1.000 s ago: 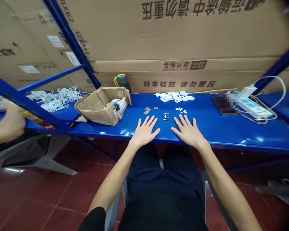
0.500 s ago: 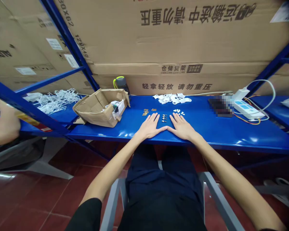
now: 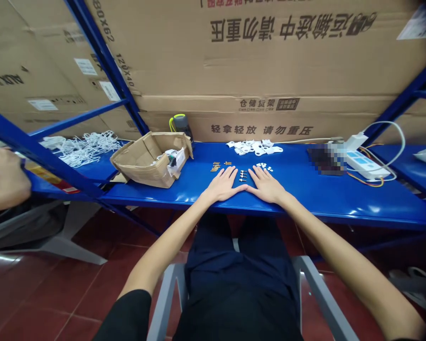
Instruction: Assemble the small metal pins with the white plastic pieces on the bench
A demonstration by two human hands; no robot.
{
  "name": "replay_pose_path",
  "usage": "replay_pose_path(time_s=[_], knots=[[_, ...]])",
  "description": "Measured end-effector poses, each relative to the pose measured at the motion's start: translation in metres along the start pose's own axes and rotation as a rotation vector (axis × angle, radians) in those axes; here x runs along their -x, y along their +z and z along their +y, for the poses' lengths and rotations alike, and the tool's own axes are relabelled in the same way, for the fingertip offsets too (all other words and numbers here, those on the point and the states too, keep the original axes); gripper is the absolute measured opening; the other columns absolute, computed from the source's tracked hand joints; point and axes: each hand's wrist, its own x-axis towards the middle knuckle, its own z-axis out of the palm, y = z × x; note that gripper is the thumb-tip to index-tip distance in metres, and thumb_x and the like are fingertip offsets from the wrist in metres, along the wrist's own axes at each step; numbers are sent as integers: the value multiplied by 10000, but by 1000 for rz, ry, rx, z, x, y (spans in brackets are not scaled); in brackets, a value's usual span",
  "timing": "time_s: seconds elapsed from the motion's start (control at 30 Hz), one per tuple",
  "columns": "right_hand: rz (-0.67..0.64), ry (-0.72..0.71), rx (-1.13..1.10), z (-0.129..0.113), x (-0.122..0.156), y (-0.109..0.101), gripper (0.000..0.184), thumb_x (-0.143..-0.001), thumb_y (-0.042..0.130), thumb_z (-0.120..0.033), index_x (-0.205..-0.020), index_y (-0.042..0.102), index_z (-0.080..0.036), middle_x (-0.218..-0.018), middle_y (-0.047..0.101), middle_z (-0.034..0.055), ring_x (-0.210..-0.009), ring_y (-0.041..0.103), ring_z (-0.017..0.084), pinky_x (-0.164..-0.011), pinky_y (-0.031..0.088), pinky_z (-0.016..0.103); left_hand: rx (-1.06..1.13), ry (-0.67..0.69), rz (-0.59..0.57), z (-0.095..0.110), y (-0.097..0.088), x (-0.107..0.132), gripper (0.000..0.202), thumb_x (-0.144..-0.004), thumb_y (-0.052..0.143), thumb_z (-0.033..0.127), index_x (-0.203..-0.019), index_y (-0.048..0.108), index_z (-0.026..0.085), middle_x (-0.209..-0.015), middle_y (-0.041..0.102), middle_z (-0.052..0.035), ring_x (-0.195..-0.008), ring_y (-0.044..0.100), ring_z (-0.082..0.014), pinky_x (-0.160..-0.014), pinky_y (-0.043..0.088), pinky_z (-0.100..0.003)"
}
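Note:
My left hand (image 3: 223, 184) lies flat on the blue tabletop (image 3: 305, 194), fingers stretched out. Beside it my right hand (image 3: 265, 184) rests the same way, and the two thumb tips meet. Between the hands sit a few small metal pin-like parts (image 3: 243, 175). Just beyond my left fingertips are several small brass-coloured pieces (image 3: 216, 166). Small white round pieces (image 3: 269, 168) lie past my right fingertips, some partly covered by them. Farther back is a cluster of flat white plastic parts (image 3: 255, 147). Neither hand holds anything.
An open cardboard box (image 3: 145, 163) with odds and ends stands on the left, a dark bottle (image 3: 182, 124) behind it. To the right are a power strip (image 3: 367, 164) with cables and a dark blurred object (image 3: 321, 160). Another person's hand (image 3: 7, 180) is at far left, near white cords (image 3: 87, 147).
My hands stay in place on the table. The camera view has shifted slightly. At far left, the other person's hand has changed its pose a little.

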Motion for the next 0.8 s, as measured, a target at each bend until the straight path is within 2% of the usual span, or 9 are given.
replay_pose_path(time_s=[0.23,0.37,0.47,0.6,0.8], knots=[[37,-7,-24,-2,2,1,987,-1030,231,-790,-1717,274,-82,-1793,191,184,-1677,133,340,-1368,127,497,-1,2,22,0,1,-1,993,-1001,274,845,-1686,358,131,-1781,267,-130,-1678,182,-295,-1387,130,-484],[65,-15,-43,-3,5,1,1000,-1030,200,-798,-1725,243,-81,-1792,193,184,-1677,128,338,-1367,131,509,48,-6,47,3,0,5,984,-1018,296,818,-1717,262,126,-1780,258,-145,-1675,197,-284,-1386,137,-470],[70,-48,-64,-4,5,-1,998,-1032,196,-795,-1734,200,-86,-1802,147,163,-1679,117,330,-1370,105,513,97,-5,150,4,0,9,950,-1052,295,763,-1745,116,137,-1796,199,-143,-1677,191,-260,-1379,175,-437],[41,-95,-97,-10,-2,-2,966,-1046,220,-764,-1745,126,-105,-1809,55,144,-1683,110,298,-1369,92,517,103,-31,308,4,0,10,897,-1089,301,679,-1746,32,131,-1807,139,-164,-1687,132,-259,-1376,175,-444],[-17,-164,-120,-44,-17,2,836,-1088,144,-673,-1748,155,-160,-1806,113,108,-1687,79,277,-1353,-1,595,85,-46,472,5,-7,14,783,-1120,214,614,-1747,-33,214,-1814,142,-137,-1691,119,-236,-1378,162,-484]])
